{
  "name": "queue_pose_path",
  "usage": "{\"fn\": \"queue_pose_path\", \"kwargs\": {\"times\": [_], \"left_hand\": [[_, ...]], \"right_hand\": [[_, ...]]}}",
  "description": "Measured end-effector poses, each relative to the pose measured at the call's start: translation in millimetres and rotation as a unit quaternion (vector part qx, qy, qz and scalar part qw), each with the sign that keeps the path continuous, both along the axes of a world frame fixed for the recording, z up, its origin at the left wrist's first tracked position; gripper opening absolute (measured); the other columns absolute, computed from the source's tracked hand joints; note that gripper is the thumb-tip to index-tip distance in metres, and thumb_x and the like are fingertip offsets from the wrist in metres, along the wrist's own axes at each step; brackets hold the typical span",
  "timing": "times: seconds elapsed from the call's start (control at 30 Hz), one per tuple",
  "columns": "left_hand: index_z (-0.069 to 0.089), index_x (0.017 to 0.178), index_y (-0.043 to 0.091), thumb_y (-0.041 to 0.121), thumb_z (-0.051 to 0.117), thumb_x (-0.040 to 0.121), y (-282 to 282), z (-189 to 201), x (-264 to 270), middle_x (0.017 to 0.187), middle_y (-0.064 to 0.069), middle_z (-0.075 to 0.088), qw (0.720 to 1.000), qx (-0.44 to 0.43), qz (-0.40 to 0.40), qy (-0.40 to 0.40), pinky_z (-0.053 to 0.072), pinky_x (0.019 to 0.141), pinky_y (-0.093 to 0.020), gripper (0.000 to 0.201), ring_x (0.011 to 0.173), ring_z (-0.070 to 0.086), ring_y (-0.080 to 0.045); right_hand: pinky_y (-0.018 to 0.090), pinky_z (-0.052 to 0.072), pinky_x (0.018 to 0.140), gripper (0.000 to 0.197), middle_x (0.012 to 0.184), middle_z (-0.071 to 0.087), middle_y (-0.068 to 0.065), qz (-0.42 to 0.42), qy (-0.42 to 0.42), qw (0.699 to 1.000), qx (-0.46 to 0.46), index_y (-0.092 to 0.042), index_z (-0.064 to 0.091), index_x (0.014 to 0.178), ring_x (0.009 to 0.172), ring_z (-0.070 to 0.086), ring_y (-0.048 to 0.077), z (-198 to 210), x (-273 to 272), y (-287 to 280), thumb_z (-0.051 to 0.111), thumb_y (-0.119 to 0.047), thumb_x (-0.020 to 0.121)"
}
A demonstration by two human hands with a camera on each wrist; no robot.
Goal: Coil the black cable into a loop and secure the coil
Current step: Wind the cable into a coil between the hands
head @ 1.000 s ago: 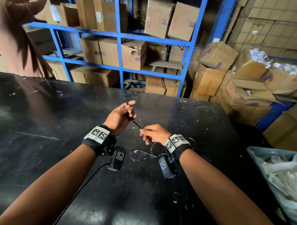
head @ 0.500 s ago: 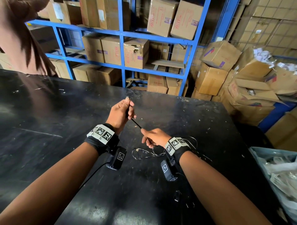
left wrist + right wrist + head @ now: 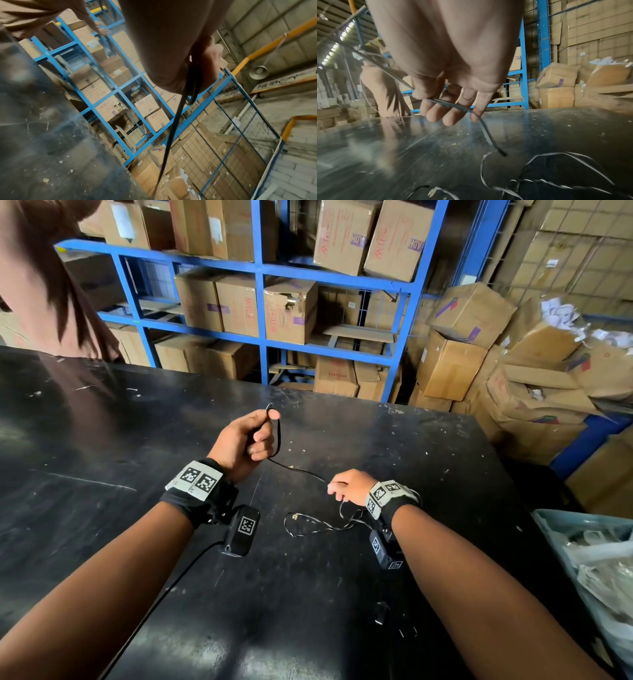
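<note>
A thin black cable (image 3: 297, 470) stretches between my two hands above the black table (image 3: 102, 457). My left hand (image 3: 245, 441) is raised and grips the cable's end together with a first small loop (image 3: 276, 436); that loop shows hanging below the palm in the left wrist view (image 3: 193, 86). My right hand (image 3: 347, 486) sits lower, near the table, and pinches the cable (image 3: 452, 104) between thumb and fingers. From the right hand the black cable drops to the table, where thin silvery twisted strands (image 3: 556, 182) lie.
Silvery strands (image 3: 318, 523) lie on the table between my wrists. Blue shelving (image 3: 260, 275) with cardboard boxes stands behind the table, with more boxes (image 3: 513, 364) piled at right. A bin with plastic wrap (image 3: 596, 559) is at the right edge. A person in brown (image 3: 51, 285) stands at far left.
My hands have drawn apart: the right slid down the cable toward the table, the left stayed raised. A small loop now hangs from the left hand.
</note>
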State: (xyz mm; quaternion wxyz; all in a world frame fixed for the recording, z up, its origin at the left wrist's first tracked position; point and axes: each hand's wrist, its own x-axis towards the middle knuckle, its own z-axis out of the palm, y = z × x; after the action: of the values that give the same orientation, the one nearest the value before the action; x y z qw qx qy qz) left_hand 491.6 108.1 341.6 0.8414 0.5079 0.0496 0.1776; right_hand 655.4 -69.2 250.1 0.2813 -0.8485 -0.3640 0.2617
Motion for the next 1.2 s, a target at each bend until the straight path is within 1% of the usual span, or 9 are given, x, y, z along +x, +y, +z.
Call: {"fn": "queue_pose_path", "kwargs": {"times": [0.07, 0.2, 0.37, 0.47, 0.6, 0.73, 0.9, 1.03, 1.2], "left_hand": [[0.055, 0.086, 0.011, 0.015, 0.028, 0.095, 3.9, -0.9, -2.7, 0.045, 0.008, 0.034, 0.999, 0.026, -0.017, 0.018, 0.019, 0.032, -0.015, 0.029, 0.033, 0.02, -0.004], [0.056, 0.089, 0.004, 0.012, 0.03, 0.096, 0.4, -18.1, -0.2, 0.047, 0.003, 0.041, 0.978, 0.182, -0.046, 0.094, 0.029, 0.037, -0.018, 0.028, 0.034, 0.027, -0.01], [0.057, 0.082, 0.007, 0.009, 0.033, 0.098, -5.2, -43.6, 19.1, 0.044, 0.001, 0.057, 0.944, 0.287, -0.012, 0.163, 0.036, 0.036, -0.016, 0.029, 0.032, 0.044, -0.01], [0.054, 0.077, 0.007, 0.006, 0.033, 0.097, -3.8, -40.4, 32.1, 0.044, 0.003, 0.063, 0.951, 0.224, 0.09, 0.193, 0.039, 0.034, -0.015, 0.03, 0.033, 0.053, -0.007], [0.053, 0.08, 0.006, 0.009, 0.032, 0.098, 2.7, -31.2, 40.5, 0.051, 0.002, 0.067, 0.962, 0.167, 0.124, 0.175, 0.043, 0.037, -0.016, 0.028, 0.04, 0.06, -0.008], [0.054, 0.079, 0.006, 0.009, 0.034, 0.098, 7.4, -27.6, 42.5, 0.051, 0.003, 0.067, 0.971, 0.118, 0.158, 0.132, 0.043, 0.039, -0.015, 0.027, 0.045, 0.062, -0.006], [0.057, 0.092, 0.009, 0.016, 0.031, 0.099, 12.1, -28.1, 47.1, 0.074, 0.001, 0.073, 0.992, 0.006, 0.105, 0.07, 0.055, 0.072, -0.026, 0.028, 0.075, 0.068, -0.015], [0.057, 0.094, 0.009, 0.018, 0.029, 0.097, 4.1, -9.5, 41.7, 0.066, 0.005, 0.062, 0.998, -0.047, 0.019, 0.033, 0.051, 0.059, -0.022, 0.029, 0.064, 0.058, -0.015], [0.057, 0.092, 0.011, 0.016, 0.03, 0.095, -3.6, 2.0, 30.5, 0.056, 0.008, 0.04, 0.995, 0.058, -0.072, 0.024, 0.034, 0.049, -0.021, 0.028, 0.044, 0.032, -0.008]], "right_hand": [[0.018, 0.043, 0.049, 0.025, 0.06, 0.056, 0.002, -0.048, 0.003, 0.999, 0.002, -0.013, 0.064, 0.078, 0.05, 0.049, 0.016, 6.6, 8.0, -3.8, 0.05, -0.027, 0.093], [0.025, 0.041, 0.042, 0.03, 0.05, 0.045, 0.001, -0.169, 0.004, 0.979, 0.111, -0.009, 0.059, 0.069, 0.04, 0.041, 0.02, 40.3, 16.3, 4.4, 0.055, -0.029, 0.091], [0.026, 0.031, 0.043, 0.02, 0.054, 0.039, 0.005, -0.128, 0.132, 0.945, 0.271, -0.007, 0.062, 0.07, 0.046, 0.032, 0.017, 94.6, 8.8, 31.2, 0.056, -0.01, 0.089], [0.026, 0.037, 0.043, 0.017, 0.067, 0.051, 0.012, -0.039, 0.14, 0.948, 0.284, -0.003, 0.067, 0.081, 0.047, 0.038, 0.017, 106.7, -5.7, 42.1, 0.052, -0.002, 0.088], [0.024, 0.048, 0.048, 0.018, 0.068, 0.058, 0.007, 0.035, 0.092, 0.963, 0.252, 0.007, 0.066, 0.099, 0.051, 0.051, 0.016, 102.4, -28.0, 45.3, 0.058, -0.007, 0.089], [0.02, 0.049, 0.047, 0.01, 0.067, 0.063, 0.005, 0.069, 0.091, 0.966, 0.231, -0.003, 0.068, 0.081, 0.051, 0.059, 0.01, 90.2, -40.5, 46.1, 0.063, -0.01, 0.087], [0.021, 0.045, 0.039, 0.02, 0.065, 0.064, 0.006, 0.076, 0.107, 0.974, 0.182, -0.009, 0.059, 0.069, 0.046, 0.06, 0.01, 70.6, -53.8, 49.1, 0.063, -0.015, 0.088], [0.02, 0.045, 0.042, 0.02, 0.074, 0.063, 0.005, 0.079, 0.14, 0.978, 0.13, -0.014, 0.057, 0.076, 0.046, 0.056, 0.007, 46.4, -53.2, 47.6, 0.051, -0.015, 0.095], [0.024, 0.047, 0.056, 0.017, 0.069, 0.064, 0.006, 0.017, 0.16, 0.98, 0.12, -0.007, 0.067, 0.099, 0.051, 0.054, 0.013, 26.8, -32.9, 33.7, 0.053, -0.016, 0.094]]}}
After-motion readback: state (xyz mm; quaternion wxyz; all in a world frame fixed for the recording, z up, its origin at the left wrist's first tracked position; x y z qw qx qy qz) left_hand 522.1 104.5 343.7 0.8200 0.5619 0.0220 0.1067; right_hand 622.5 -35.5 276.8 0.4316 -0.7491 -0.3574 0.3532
